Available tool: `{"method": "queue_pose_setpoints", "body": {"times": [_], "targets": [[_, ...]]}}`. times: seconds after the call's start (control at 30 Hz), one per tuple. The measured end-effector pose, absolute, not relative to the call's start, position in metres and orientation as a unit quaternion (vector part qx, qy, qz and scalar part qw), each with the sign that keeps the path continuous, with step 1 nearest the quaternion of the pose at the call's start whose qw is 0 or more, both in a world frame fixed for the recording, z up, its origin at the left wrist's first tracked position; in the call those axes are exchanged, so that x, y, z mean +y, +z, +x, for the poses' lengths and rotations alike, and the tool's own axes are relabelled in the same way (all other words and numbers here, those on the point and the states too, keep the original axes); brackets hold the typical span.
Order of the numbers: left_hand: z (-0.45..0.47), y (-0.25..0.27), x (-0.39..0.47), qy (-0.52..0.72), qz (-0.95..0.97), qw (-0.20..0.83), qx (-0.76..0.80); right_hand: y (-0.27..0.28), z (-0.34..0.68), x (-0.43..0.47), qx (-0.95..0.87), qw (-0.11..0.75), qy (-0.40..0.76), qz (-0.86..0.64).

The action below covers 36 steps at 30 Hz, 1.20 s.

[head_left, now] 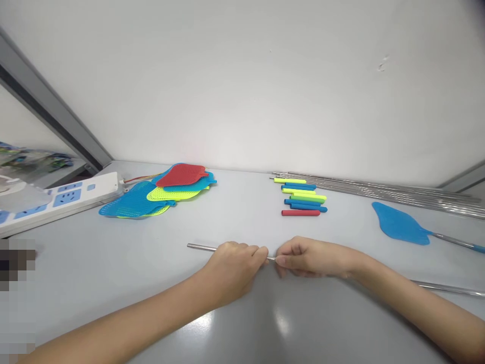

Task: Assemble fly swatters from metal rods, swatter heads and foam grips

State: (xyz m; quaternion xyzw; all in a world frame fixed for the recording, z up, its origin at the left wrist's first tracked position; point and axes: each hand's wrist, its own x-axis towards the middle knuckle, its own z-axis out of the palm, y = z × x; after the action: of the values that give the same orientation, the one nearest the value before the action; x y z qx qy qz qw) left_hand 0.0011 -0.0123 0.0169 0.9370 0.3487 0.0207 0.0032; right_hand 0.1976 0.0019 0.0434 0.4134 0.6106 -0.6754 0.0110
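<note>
"What are the fingers doing?"

"The left hand (233,270) is curled closed around a slim metal rod (200,247), knuckles up. The right hand (306,257) has its thumb and fingertips pinched together on the rod, just past the left fingers, where a short, thinner-looking stretch shows between the two."

"So where does the rod lie?"

"Across the front of the person, above the gray tabletop (235,222). One end sticks out to the left of the left fingers. To the right it vanishes behind the right hand. A metal length (450,288) shows beyond the right forearm, but I can't tell whether it's the same piece."

"What's nearest, past the fingertips?"

"Straight beyond the right hand, a red grip sleeve (300,213), then a loose row of blue, green and yellow grip sleeves (303,198) farther away."

"And outward from there?"

"Behind those, a bundle of metal rods (379,192) runs off to the right along the wall (242,76). Right of the right fingers lies a blue fly swatter (403,225) on a metal shaft."

"On the other side?"

"Beyond the left fingers and to their left, overlapping fly-swatter heads: a red one (182,175) on top, yellow and blue ones (131,199) around it. Farther left sits a white power strip (87,194) with blue socket panels."
</note>
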Motion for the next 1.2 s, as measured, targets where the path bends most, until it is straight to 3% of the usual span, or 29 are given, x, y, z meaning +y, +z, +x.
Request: {"method": "queue_pose_setpoints", "body": {"times": [0.17,0.4,0.47,0.6,0.67,0.73,0.83,0.9,1.07,1.2], "targets": [[0.001,0.017,-0.008,0.076,0.93,-0.032,0.359,0.046,0.204,0.01,0.581,0.016,-0.706,0.404],[-0.006,0.022,0.008,0.106,0.894,-0.051,0.432,0.044,0.206,0.016,0.563,-0.04,-0.725,0.395],[-0.007,0.022,0.01,0.099,0.887,-0.046,0.448,0.043,0.204,0.017,0.597,-0.105,-0.678,0.416],[-0.007,0.021,0.009,0.104,0.88,-0.055,0.459,0.048,0.198,0.013,0.606,-0.336,-0.56,0.455],[-0.007,0.021,0.008,0.112,0.872,-0.065,0.473,0.055,0.195,0.006,0.557,-0.408,-0.576,0.437],[-0.007,0.021,0.007,0.123,0.862,-0.071,0.486,0.061,0.191,-0.003,0.494,-0.394,-0.673,0.384],[-0.007,0.023,0.006,0.144,0.857,-0.067,0.491,0.063,0.186,-0.015,0.43,-0.276,-0.798,0.321],[-0.007,0.023,0.006,0.154,0.858,-0.055,0.488,0.058,0.183,-0.018,0.417,-0.27,-0.805,0.323],[-0.007,0.024,0.007,0.159,0.843,-0.053,0.511,0.043,0.184,-0.011,0.435,-0.349,-0.771,0.307],[-0.008,0.024,0.007,0.161,0.831,-0.035,0.531,0.036,0.187,-0.006,0.431,-0.334,-0.777,0.314]]}}
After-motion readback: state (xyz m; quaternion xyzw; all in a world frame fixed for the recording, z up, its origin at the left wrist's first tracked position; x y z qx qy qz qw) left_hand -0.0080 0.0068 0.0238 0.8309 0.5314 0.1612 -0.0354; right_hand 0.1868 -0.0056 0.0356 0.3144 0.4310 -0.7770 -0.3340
